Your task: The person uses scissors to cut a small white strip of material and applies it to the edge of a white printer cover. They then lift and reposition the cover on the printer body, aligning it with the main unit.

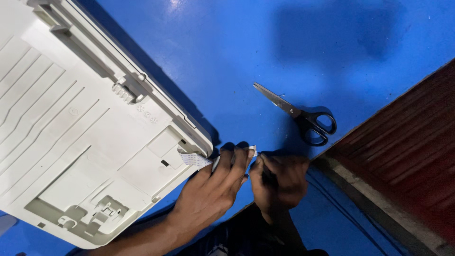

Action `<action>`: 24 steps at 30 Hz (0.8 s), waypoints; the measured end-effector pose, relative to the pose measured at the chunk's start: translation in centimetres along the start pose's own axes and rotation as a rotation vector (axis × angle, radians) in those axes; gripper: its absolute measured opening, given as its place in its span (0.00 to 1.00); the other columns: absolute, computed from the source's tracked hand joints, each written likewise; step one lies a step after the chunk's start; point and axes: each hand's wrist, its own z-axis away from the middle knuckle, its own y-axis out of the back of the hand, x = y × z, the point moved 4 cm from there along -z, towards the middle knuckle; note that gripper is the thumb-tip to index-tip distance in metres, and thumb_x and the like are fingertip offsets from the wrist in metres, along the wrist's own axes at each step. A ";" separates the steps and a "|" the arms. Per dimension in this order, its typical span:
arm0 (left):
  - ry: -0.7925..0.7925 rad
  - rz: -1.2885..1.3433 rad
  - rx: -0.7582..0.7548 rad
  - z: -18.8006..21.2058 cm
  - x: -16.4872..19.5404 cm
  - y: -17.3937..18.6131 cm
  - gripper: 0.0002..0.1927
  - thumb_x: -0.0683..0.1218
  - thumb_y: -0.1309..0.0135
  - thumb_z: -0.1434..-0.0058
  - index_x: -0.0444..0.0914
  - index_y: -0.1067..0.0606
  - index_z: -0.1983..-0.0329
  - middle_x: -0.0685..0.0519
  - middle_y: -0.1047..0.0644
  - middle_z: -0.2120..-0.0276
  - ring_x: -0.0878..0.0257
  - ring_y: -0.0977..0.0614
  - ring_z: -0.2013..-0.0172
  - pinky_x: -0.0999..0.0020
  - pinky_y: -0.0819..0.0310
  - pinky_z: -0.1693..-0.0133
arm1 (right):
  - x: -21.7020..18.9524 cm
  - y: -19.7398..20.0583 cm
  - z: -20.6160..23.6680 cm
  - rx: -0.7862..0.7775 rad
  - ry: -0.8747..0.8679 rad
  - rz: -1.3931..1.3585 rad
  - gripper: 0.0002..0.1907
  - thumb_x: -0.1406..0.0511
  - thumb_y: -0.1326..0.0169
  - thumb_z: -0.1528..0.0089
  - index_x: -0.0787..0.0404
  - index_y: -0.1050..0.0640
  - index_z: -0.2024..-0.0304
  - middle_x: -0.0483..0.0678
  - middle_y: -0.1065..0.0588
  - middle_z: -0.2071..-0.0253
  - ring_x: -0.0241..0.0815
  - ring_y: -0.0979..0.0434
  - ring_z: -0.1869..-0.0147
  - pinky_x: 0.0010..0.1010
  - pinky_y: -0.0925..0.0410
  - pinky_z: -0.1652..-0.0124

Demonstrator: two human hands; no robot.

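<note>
Two bare hands meet at the near edge of a blue worktop (227,57), both busy with the same thin strip. The strip is a flat white ribbon cable (195,159) that comes out of a slot at the corner of a large off-white plastic casing (80,142), which lies flat on the worktop and fills the left side of the view. The casing shows ribs, recesses and clips on the face turned up.

The left hand (213,187) reaches in from below, its fingers laid over the cable just beside the casing's corner, the grip pressed together on the strip, with the fingertips curled over its far end. The right hand (279,182) sits touching the left one, fingers folded in, pinching the free end of the same cable, where a small white tip (253,150) pokes out between the two hands. The right hand is in shadow, so whether it holds anything more I cannot tell.

A pair of scissors (296,114) with black handles lies on the worktop beyond the right hand, blades shut and pointing up to the left, apart from both hands. To the right, past the worktop's edge, is a dark reddish floor (407,151).
</note>
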 end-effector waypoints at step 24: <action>0.011 0.023 0.017 0.0 0.0 0.0 0.27 0.50 0.52 0.32 0.33 0.28 0.34 0.51 0.27 0.43 0.60 0.26 0.44 0.70 0.34 0.48 | 0.1 0.0 0.2 -0.017 0.060 0.000 0.10 0.72 0.34 0.46 0.61 0.21 0.63 0.47 0.24 0.66 0.49 0.24 0.62 0.41 0.33 0.54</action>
